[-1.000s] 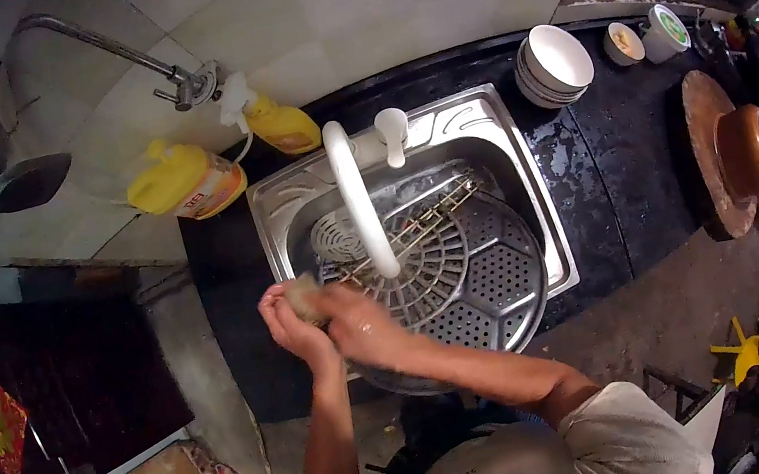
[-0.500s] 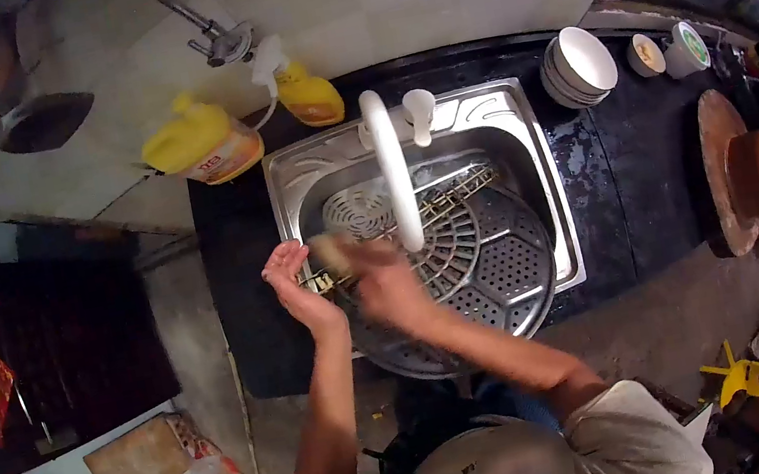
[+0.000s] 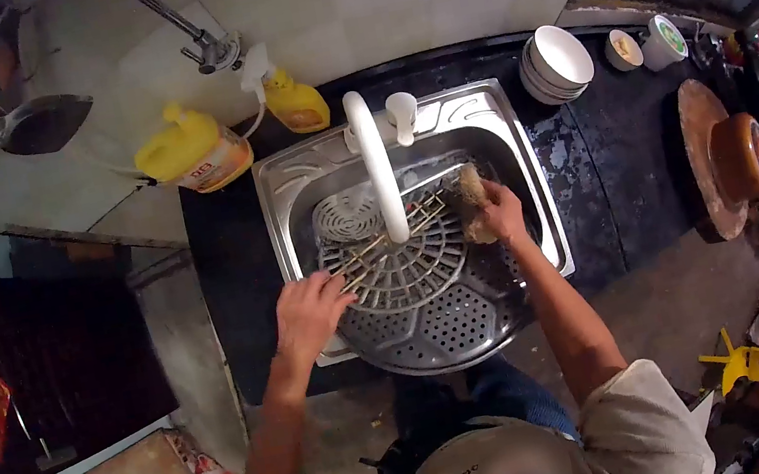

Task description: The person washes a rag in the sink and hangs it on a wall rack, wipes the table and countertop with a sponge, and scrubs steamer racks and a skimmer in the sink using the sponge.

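My left hand (image 3: 312,315) is closed on the near-left end of a narrow wire rack (image 3: 370,253), which slants up across the sink (image 3: 557,236). A tan, rough scrubbing pad, like a loofah (image 3: 471,188), is gripped in my right hand (image 3: 501,213) close to the rack's far right end. Beneath the rack lies a round grey slotted rack (image 3: 427,274). A round perforated steamer tray (image 3: 450,321) rests under that, overhanging the sink's front edge. A spiral-slotted grey disc (image 3: 345,215) is at the sink's back left. The white faucet (image 3: 374,157) partly hides the rack.
Two yellow bottles, a large jug (image 3: 195,158) and a pump bottle (image 3: 295,105), stand behind the sink at left. Stacked white bowls (image 3: 561,58) and small tubs (image 3: 623,50) are on the counter at right. A round board (image 3: 711,158) leans farther right.
My right hand has moved from beside my left hand to the rack's far right end with the scrubbing pad. My left hand has shifted slightly downward, and the rack is tilted differently.
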{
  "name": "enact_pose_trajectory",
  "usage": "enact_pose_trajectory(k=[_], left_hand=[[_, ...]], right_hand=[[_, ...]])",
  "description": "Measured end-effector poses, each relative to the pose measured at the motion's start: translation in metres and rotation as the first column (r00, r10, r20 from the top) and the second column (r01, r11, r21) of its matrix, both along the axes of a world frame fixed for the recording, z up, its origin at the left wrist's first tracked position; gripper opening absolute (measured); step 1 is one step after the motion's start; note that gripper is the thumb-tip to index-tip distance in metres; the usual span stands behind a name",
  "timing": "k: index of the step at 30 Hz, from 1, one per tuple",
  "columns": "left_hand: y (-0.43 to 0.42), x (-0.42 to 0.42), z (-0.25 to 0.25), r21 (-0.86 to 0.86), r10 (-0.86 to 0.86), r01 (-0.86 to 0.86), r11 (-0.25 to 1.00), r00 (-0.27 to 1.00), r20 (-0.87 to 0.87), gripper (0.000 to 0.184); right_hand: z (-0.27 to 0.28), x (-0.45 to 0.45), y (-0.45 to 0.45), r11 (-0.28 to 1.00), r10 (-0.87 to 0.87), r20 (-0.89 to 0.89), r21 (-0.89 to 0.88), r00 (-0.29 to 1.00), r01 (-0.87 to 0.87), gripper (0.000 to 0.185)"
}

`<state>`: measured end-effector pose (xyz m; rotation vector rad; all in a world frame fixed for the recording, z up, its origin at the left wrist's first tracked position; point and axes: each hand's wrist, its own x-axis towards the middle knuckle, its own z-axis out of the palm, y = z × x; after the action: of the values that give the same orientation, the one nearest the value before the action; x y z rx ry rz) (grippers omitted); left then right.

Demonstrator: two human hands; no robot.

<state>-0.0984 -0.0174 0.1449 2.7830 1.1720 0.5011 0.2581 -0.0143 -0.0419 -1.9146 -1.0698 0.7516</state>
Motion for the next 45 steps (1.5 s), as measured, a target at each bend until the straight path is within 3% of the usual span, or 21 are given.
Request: enact_pose_trajectory(k=[1,4,7,10,11,12,15,18,20,21,25,26,28,31,32,34,36,38,39,42,45], left_hand=[[-0.001,-0.005,-0.007,0.030,-0.061,0.065,0.997,0.989,-0.134,0.027],[-0.010,-0.006,-0.012,-0.033,-0.082,0.078,0.996,0.981,-0.177,0.029],[-0.007,0.005,0.016,-0.274,-0.016,-0.008,0.962,0.996,-0.085,0.028],[0.000,-0.003,0.002,-0.475,0.186,-0.064,0.878,0.959,0.213,0.026],[0.000,-0.003,0.016,-0.913,0.615,-0.220,0.343,0.787,0.042,0.024],[0.001,-0.004,0.016,-0.947,0.647,-0.159,0.279,0.760,0.063,0.024],[0.000,-0.021,0.002,-0.991,0.725,-0.026,0.132,0.685,0.078,0.023],[-0.006,-0.023,-0.021,-0.994,0.757,-0.027,0.110,0.650,0.066,0.024],[-0.014,-0.010,-0.026,-0.972,0.731,-0.077,0.222,0.673,0.114,0.022],[-0.017,-0.003,-0.027,-0.957,0.721,-0.096,0.272,0.679,0.137,0.021],[-0.018,-0.011,-0.047,-0.901,0.692,-0.126,0.414,0.687,0.221,0.019],[-0.015,-0.016,-0.045,-0.900,0.688,-0.152,0.408,0.699,0.194,0.019],[-0.009,-0.029,-0.036,-0.895,0.679,-0.202,0.398,0.721,0.139,0.019],[-0.010,-0.033,-0.047,-0.899,0.664,-0.177,0.401,0.732,0.153,0.021],[-0.012,-0.031,-0.052,-0.890,0.660,-0.177,0.420,0.732,0.166,0.021],[-0.020,-0.014,-0.048,-0.827,0.651,-0.280,0.488,0.747,0.132,0.017],[-0.019,-0.008,-0.038,-0.771,0.639,-0.328,0.545,0.758,0.130,0.015],[-0.009,-0.007,-0.028,-0.734,0.621,-0.327,0.595,0.767,0.161,0.015],[-0.007,-0.015,-0.034,-0.801,0.673,-0.326,0.502,0.729,0.125,0.015],[0.001,-0.025,-0.026,-0.816,0.635,-0.280,0.505,0.761,0.132,0.016],[-0.007,-0.014,-0.026,-0.869,0.699,-0.250,0.427,0.700,0.142,0.020]], right_hand=[[0.001,0.001,-0.009,1.000,-0.021,-0.062,-0.023,0.998,0.020,0.041],[0.002,0.004,-0.023,0.999,-0.044,-0.138,-0.024,0.989,0.041,0.041],[0.005,0.011,-0.026,0.997,-0.068,-0.204,0.007,0.977,0.071,0.041],[0.013,0.020,-0.025,0.989,-0.120,-0.309,0.050,0.943,0.143,0.042],[0.009,0.024,-0.022,0.984,-0.127,-0.313,0.080,0.941,0.159,0.042],[0.003,0.028,-0.019,0.980,-0.129,-0.317,0.107,0.940,0.171,0.042],[-0.007,0.026,-0.005,0.998,-0.050,0.003,0.026,0.999,0.050,0.047],[0.007,0.015,0.023,0.998,0.061,0.273,0.004,0.960,-0.065,0.040],[0.007,0.019,0.041,0.983,0.181,0.553,-0.074,0.813,-0.169,0.036],[-0.002,0.018,0.051,0.971,0.224,0.636,-0.207,0.738,-0.117,0.031],[0.000,-0.009,0.072,0.854,0.483,0.346,-0.390,0.804,-0.345,0.019],[0.033,-0.024,0.058,0.838,0.542,0.420,-0.327,0.728,-0.436,0.020],[0.003,-0.029,0.043,0.821,0.547,0.513,-0.178,0.661,-0.542,0.022],[0.063,0.005,0.041,0.690,0.721,0.339,-0.431,0.604,-0.582,0.026],[0.011,0.022,0.054,0.762,0.634,0.405,-0.470,0.659,-0.445,0.028],[-0.017,0.034,0.056,0.880,0.475,0.594,-0.325,0.649,-0.346,0.023],[0.003,0.002,0.058,0.808,0.560,0.457,-0.484,0.691,-0.335,0.018],[0.021,-0.028,0.059,0.772,0.629,0.470,-0.474,0.619,-0.425,0.014],[0.036,-0.037,0.053,0.754,0.644,0.432,-0.500,0.632,-0.427,0.010],[0.022,-0.017,0.045,0.751,0.649,0.460,-0.516,0.605,-0.413,0.014],[0.056,0.013,0.039,0.915,0.404,0.623,-0.276,0.670,-0.295,0.039]])
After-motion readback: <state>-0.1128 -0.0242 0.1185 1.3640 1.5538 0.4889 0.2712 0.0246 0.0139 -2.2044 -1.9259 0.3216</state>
